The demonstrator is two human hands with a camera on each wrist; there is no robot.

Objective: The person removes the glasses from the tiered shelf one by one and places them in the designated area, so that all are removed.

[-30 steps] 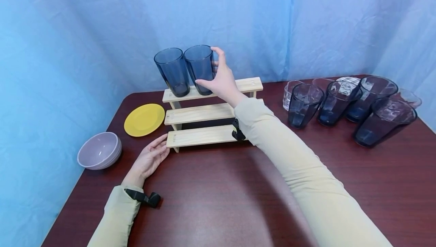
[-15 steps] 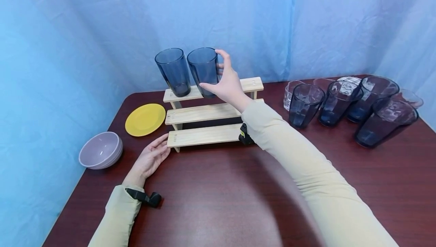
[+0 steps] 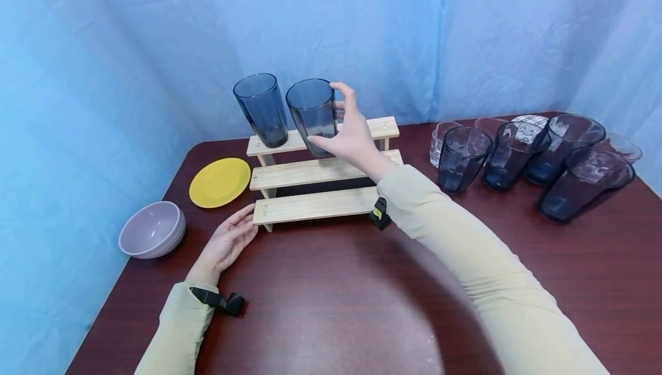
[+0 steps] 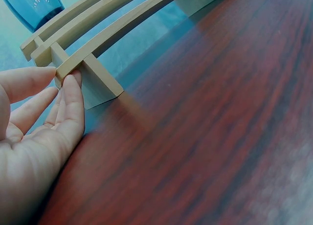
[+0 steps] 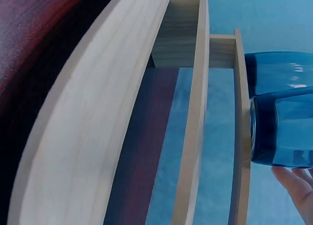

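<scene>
Right hand: the right hand (image 3: 351, 134) has its fingers (image 3: 347, 96) and thumb curled round the right-hand blue tumbler (image 3: 312, 115), gripping its side.
Held tumbler: upright, mouth up, long axis vertical; its base sits at the top step of the wooden three-step rack (image 3: 315, 173), and whether it rests on the board or hangs just above it cannot be told.
Direction from the fingers: the tumbler lies to the left of the right palm, the thumb on its near side and the fingers on its far side.
Neighbour tumbler: a second blue tumbler (image 3: 261, 108) stands on the same top step, just beyond the held one, away from the right fingers; near it, apart at the base.
Left hand: the left hand (image 3: 226, 244) lies flat on the table (image 3: 331, 306), fingers (image 4: 68, 95) straight and close together, their tips touching the left end of the rack's lowest step.
Nearer hand: the right, already on the tumbler.
Containers: both tumblers look empty; a lilac bowl (image 3: 151, 229) left of the left fingers is empty; a yellow plate (image 3: 219, 181) is bare.
Further glasses: a group of dark and clear glasses (image 3: 517, 154) stands well right of the right hand.
</scene>
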